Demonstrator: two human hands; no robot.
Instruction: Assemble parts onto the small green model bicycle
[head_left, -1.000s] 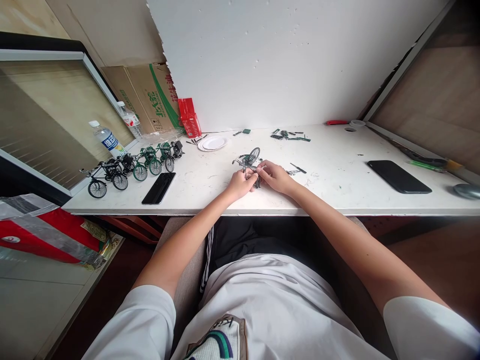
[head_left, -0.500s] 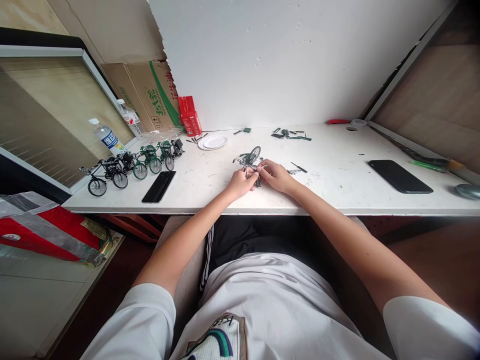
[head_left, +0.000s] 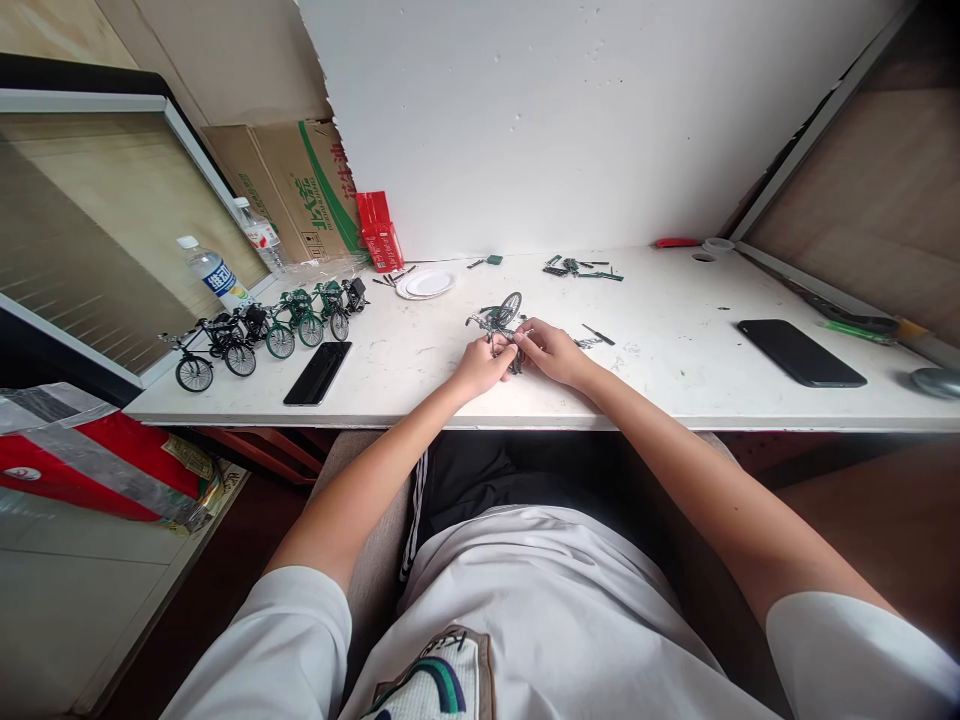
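Observation:
A small model bicycle [head_left: 510,308], dark green with black wheels, is tilted between my two hands above the white table. My left hand [head_left: 484,366] is closed around its lower part from the left. From the right, the fingers of my right hand [head_left: 550,350] pinch at its middle; the exact part they grip is hidden. Beside my right hand lie a thin dark screwdriver-like tool [head_left: 598,334] and some small metal parts [head_left: 586,343]. Several finished-looking model bicycles [head_left: 300,320], black and green, stand in a row at the left.
A black phone [head_left: 318,373] lies left, another phone [head_left: 801,352] right. Green loose parts [head_left: 581,268] lie at the back, near white paper plates [head_left: 427,283]. Bottles [head_left: 214,272], a red box [head_left: 379,232] and a carton [head_left: 300,190] stand back left. The white table's [head_left: 675,405] front edge is close.

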